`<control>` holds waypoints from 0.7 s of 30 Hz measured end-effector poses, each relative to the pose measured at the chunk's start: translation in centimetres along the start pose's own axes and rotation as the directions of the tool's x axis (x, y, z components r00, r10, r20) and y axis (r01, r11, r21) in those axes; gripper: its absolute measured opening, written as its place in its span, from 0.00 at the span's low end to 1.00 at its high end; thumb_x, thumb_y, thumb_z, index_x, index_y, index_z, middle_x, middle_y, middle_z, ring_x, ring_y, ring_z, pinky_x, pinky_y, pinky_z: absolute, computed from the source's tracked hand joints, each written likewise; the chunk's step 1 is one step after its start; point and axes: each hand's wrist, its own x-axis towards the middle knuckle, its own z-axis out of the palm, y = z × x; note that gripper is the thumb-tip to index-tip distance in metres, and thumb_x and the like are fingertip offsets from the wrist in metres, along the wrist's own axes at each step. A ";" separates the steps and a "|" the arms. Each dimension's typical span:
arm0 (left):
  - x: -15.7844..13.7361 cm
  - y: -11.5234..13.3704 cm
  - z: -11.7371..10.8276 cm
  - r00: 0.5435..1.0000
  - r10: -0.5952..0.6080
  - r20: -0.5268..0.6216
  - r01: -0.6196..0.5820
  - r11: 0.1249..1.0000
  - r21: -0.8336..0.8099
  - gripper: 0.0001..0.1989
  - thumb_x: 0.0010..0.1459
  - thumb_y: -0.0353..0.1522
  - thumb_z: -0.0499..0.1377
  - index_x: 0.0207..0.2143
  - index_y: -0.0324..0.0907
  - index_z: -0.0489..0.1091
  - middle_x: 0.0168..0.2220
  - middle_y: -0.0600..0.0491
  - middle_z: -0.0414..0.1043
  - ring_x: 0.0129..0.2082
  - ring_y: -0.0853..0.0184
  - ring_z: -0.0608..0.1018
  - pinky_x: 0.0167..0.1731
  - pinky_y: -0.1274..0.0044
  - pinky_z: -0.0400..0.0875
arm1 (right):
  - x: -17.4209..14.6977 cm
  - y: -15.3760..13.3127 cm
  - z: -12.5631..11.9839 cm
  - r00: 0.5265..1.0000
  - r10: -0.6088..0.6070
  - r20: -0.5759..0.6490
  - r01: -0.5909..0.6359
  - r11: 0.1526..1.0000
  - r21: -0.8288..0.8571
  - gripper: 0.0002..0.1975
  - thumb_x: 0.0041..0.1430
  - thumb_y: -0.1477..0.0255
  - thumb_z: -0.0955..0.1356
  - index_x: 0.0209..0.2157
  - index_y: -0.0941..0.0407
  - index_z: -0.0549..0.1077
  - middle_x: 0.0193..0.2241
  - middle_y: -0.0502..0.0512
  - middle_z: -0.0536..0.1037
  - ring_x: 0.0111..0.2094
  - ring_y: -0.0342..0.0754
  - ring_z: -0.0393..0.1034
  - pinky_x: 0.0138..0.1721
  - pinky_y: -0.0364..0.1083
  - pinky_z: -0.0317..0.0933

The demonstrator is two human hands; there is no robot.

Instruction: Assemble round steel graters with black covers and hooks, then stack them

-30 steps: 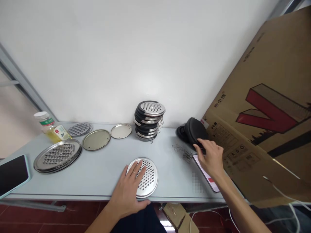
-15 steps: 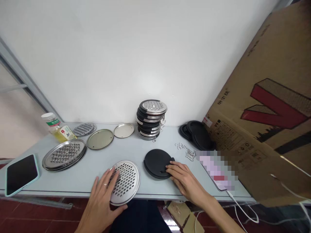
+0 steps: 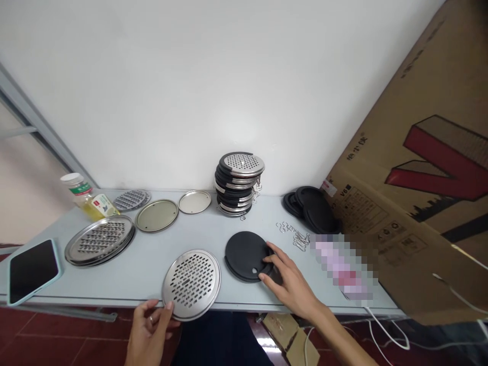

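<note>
On the front of the table (image 3: pixel 145 274), the left hand (image 3: pixel 150 325) pinches one grater (image 3: pixel 191 284); the right hand (image 3: pixel 292 282) touches one black lid (image 3: pixel 244 256) beside it, its grip I cannot tell. These look not joined yet. One tall stack (image 3: pixel 236 185) looks done; one grater pile (image 3: pixel 101 239) looks undone. Two plain plates (image 3: pixel 156 215); hooks (image 3: pixel 301 240) too jumbled to count.

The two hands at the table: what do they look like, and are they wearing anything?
Both are bare human hands, without gloves. The left hand wears a thin, shiny ring on one finger. The right hand shows no ring on its visible fingers. No sleeve shows on the right forearm; little of the left one is in view.
</note>
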 end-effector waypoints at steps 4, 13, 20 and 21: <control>-0.7 0.8 0.9 0.999 0.003 -0.042 -0.007 0.996 -0.090 0.46 0.33 0.51 0.72 0.51 0.42 0.59 0.29 0.52 0.78 0.26 0.56 0.82 0.23 0.73 0.74 | 0.4 0.0 0.1 1.000 0.011 -0.013 -0.010 0.997 0.072 0.14 0.62 0.58 0.67 0.44 0.52 0.72 0.66 0.59 0.60 0.63 0.59 0.58 0.60 0.59 0.59; -1.3 2.3 1.7 0.998 -0.055 0.017 0.056 0.991 -0.122 0.39 0.35 0.47 0.72 0.49 0.40 0.67 0.36 0.49 0.79 0.32 0.56 0.83 0.26 0.73 0.78 | 0.4 1.4 0.2 0.998 -0.031 0.051 0.018 0.972 0.232 0.22 0.60 0.60 0.69 0.55 0.48 0.66 0.67 0.56 0.58 0.66 0.56 0.54 0.64 0.59 0.53; -0.6 2.8 2.1 0.995 0.034 0.095 -0.027 0.997 -0.078 0.32 0.42 0.49 0.70 0.44 0.40 0.71 0.41 0.49 0.78 0.40 0.59 0.79 0.34 0.75 0.79 | 0.8 1.6 -0.7 0.987 -0.089 0.133 0.040 0.943 0.330 0.29 0.62 0.62 0.69 0.62 0.46 0.59 0.68 0.56 0.55 0.67 0.54 0.51 0.65 0.59 0.51; -0.4 2.9 1.8 0.996 0.058 0.068 -0.052 0.995 -0.088 0.31 0.43 0.50 0.70 0.44 0.40 0.71 0.40 0.51 0.77 0.38 0.61 0.79 0.34 0.76 0.79 | 0.9 1.6 -0.8 0.984 -0.099 0.147 0.044 0.941 0.336 0.30 0.62 0.62 0.69 0.63 0.46 0.58 0.68 0.56 0.55 0.68 0.54 0.50 0.65 0.59 0.51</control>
